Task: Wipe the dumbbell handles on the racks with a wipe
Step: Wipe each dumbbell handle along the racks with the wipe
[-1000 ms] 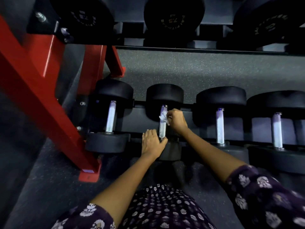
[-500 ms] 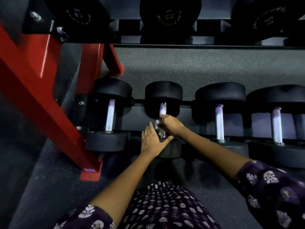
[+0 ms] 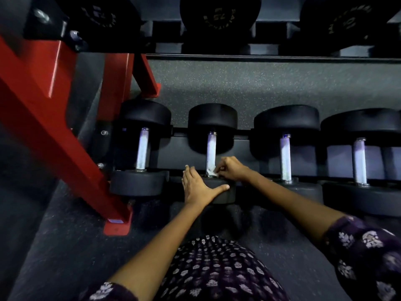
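Several black dumbbells lie on the low rack with silver handles pointing towards me. On the second dumbbell from the left, my right hand [image 3: 230,169] pinches a white wipe [image 3: 211,171] against the near end of the handle [image 3: 211,152]. My left hand [image 3: 198,187] lies flat with straight fingers on that dumbbell's near head [image 3: 225,195], thumb spread to the right. The handles of the left dumbbell [image 3: 142,148] and the two on the right [image 3: 285,156] [image 3: 359,160] stand bare.
A red steel rack frame [image 3: 54,131] slants down at the left to a foot [image 3: 117,225] on the speckled dark floor. An upper shelf [image 3: 260,56] carries larger black dumbbells [image 3: 219,16] overhead. My patterned clothing fills the bottom of the view.
My right hand has slid the wipe down the handle from its far half to its near end. My left hand has left the handle's near end and now lies flat on the near head.
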